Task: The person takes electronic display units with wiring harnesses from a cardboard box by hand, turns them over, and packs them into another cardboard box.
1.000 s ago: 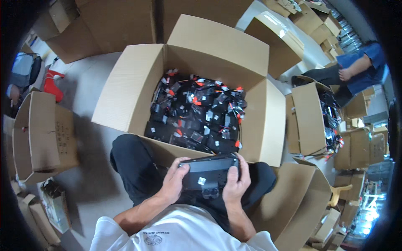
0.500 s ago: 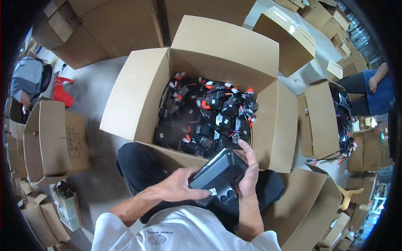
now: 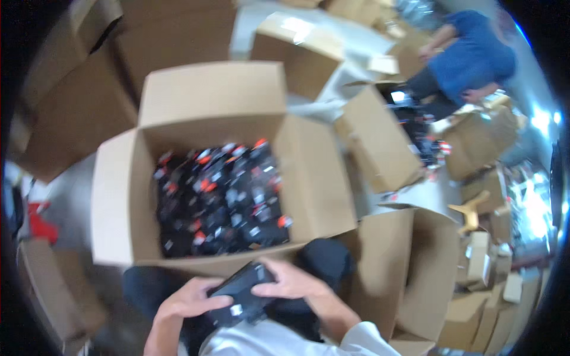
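A black boxy plastic device (image 3: 242, 292) with a small white label sits between my two hands, just above my lap. My left hand (image 3: 191, 298) grips its left side, thumb across the face. On the opposite side my right hand (image 3: 288, 280) is closed round its edge, thumb also on the face. Directly beyond stands an open cardboard box (image 3: 211, 89), flaps spread outward. Many black units (image 3: 219, 204) with red and white connectors fill it. The picture is blurred, so fine detail on the device is lost.
At my right is another open carton (image 3: 380, 267). Farther right, a tilted carton (image 3: 380, 139) holds more black units, and a person in blue (image 3: 469, 56) bends beside it. A yellowish wooden stool (image 3: 472, 210) stands at right, a red object (image 3: 41, 222) at far left.
The view has swung right, shifting the box leftward in it and showing more of the person in blue. Both hands still hold the device, now closer to my body, with my right thumb over its face.
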`<state>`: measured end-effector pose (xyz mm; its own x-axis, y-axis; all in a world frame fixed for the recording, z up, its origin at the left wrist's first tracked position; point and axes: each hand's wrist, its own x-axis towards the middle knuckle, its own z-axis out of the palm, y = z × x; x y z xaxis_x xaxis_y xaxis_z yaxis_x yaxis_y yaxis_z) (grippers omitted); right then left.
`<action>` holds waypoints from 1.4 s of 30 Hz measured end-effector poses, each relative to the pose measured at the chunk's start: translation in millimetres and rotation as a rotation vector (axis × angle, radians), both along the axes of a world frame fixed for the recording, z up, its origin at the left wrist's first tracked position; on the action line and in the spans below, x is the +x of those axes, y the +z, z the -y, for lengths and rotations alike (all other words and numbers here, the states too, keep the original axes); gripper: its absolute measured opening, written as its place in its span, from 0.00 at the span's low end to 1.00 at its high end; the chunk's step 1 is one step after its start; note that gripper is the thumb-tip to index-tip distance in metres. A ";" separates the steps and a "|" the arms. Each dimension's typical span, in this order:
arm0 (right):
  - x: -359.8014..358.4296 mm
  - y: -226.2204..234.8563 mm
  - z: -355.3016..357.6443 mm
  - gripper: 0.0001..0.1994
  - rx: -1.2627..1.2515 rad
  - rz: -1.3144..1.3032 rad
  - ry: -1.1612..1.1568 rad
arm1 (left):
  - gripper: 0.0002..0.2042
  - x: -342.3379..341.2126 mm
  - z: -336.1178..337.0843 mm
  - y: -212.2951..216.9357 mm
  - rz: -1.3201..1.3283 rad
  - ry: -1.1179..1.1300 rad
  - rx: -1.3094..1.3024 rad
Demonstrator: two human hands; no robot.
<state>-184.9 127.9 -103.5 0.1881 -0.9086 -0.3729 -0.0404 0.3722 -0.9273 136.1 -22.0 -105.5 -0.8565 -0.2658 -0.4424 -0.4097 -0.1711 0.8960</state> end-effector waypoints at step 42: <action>56.1 -47.1 52.1 0.23 0.259 0.718 -0.891 | 0.19 85.6 56.2 76.6 -0.565 0.490 0.664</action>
